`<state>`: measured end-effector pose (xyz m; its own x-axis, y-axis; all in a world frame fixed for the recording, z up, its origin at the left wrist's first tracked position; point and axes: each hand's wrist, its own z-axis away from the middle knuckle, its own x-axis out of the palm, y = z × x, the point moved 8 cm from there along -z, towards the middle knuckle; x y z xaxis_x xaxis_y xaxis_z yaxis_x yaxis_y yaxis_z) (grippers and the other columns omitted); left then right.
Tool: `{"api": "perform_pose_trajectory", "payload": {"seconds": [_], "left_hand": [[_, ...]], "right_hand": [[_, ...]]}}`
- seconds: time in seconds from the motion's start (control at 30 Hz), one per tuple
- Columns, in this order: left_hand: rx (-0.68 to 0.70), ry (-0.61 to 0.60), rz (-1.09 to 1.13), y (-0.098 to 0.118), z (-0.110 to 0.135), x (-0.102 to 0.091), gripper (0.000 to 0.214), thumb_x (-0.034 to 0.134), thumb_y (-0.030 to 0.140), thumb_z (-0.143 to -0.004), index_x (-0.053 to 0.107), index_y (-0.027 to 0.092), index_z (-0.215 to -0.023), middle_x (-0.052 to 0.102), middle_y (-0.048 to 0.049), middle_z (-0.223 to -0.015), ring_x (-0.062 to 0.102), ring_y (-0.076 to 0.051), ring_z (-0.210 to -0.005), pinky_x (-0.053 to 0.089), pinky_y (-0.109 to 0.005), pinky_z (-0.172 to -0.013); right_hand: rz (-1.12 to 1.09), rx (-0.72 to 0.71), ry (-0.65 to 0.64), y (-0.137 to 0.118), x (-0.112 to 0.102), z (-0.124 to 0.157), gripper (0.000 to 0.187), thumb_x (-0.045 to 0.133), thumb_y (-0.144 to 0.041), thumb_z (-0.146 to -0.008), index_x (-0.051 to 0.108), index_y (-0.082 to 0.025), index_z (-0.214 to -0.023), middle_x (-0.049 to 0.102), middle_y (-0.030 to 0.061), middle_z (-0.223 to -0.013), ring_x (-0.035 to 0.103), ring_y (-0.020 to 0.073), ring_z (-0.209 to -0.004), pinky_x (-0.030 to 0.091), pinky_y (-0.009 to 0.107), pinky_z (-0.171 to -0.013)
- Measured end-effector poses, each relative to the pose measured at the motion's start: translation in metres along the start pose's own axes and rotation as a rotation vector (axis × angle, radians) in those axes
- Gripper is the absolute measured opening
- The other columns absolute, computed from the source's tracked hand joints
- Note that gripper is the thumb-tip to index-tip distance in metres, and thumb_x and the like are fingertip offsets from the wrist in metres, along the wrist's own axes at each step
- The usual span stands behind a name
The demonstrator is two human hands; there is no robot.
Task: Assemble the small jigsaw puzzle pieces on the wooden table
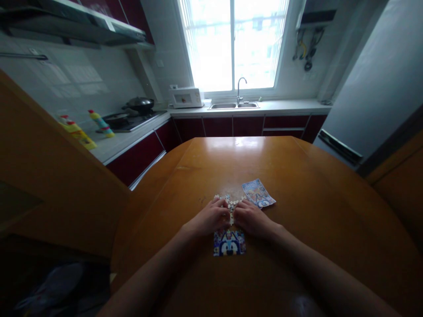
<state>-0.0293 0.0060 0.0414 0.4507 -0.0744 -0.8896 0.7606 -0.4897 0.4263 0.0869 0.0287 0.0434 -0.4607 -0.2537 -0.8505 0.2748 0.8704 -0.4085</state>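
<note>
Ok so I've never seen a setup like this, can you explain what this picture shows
No machine here: just one person's left hand and right hand, bare, seen from a camera on that person's head. On the wooden table, small puzzle pieces lie between and beyond the hands. A rectangular cartoon picture lies nearer the wearer, and a printed sheet lies just past the right hand. Both hands are curled at the pieces, but I can't tell whether either holds one.

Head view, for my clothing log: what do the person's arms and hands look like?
The left hand and right hand are ungloved. The left forearm and right forearm are bare, tapering toward the wrists, with no watch or bracelet visible; no sleeves show. Rings cannot be ruled out.
</note>
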Motion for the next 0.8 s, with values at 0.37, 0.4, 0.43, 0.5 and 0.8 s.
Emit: {"api": "perform_pose_trajectory", "payload": {"seconds": [0.37,0.4,0.43,0.5,0.8], "left_hand": [[-0.038,0.086,0.111,-0.002,-0.003,-0.007,0.011,0.052,0.013,-0.094,0.06,0.019,-0.09,0.062,-0.0023,-0.091,0.054,-0.017,-0.088,0.043,-0.029,-0.085],[-0.049,0.111,0.118,-0.004,-0.003,-0.008,0.011,0.051,0.015,-0.095,0.061,0.019,-0.091,0.062,-0.0029,-0.092,0.054,-0.018,-0.089,0.043,-0.028,-0.084],[-0.059,0.135,0.125,-0.006,-0.003,-0.01,0.012,0.051,0.017,-0.097,0.062,0.018,-0.091,0.061,-0.0036,-0.093,0.054,-0.018,-0.09,0.043,-0.028,-0.083],[-0.074,0.172,0.146,-0.008,-0.004,-0.01,0.017,0.049,0.023,-0.099,0.065,0.018,-0.093,0.06,-0.0047,-0.093,0.055,-0.018,-0.091,0.044,-0.027,-0.082],[-0.121,0.322,0.437,-0.012,-0.007,-0.004,0.019,0.065,0.033,-0.092,0.075,0.016,-0.089,0.068,-0.0051,-0.085,0.059,-0.015,-0.079,0.045,-0.024,-0.073]], "right_hand": [[-0.034,0.183,0.218,0.023,-0.008,0.004,0.018,0.051,-0.013,-0.097,0.066,-0.02,-0.09,0.063,0.0044,-0.09,0.057,0.0181,-0.086,0.044,0.029,-0.08],[-0.038,0.196,0.24,0.026,-0.008,0.005,0.018,0.051,-0.012,-0.097,0.067,-0.02,-0.091,0.063,0.0045,-0.09,0.057,0.0182,-0.086,0.045,0.029,-0.079],[-0.041,0.203,0.258,0.028,-0.009,0.005,0.018,0.052,-0.012,-0.096,0.068,-0.02,-0.093,0.063,0.0048,-0.091,0.057,0.0185,-0.087,0.045,0.029,-0.079],[-0.029,0.205,0.302,0.029,-0.012,0.006,0.017,0.055,-0.012,-0.094,0.07,-0.02,-0.097,0.064,0.0061,-0.096,0.057,0.0204,-0.091,0.046,0.032,-0.082],[-0.083,0.132,0.33,0.017,-0.014,0.002,0.004,0.069,-0.023,-0.09,0.069,-0.021,-0.086,0.068,0.0038,-0.088,0.056,0.0226,-0.092,0.041,0.038,-0.088]]}}
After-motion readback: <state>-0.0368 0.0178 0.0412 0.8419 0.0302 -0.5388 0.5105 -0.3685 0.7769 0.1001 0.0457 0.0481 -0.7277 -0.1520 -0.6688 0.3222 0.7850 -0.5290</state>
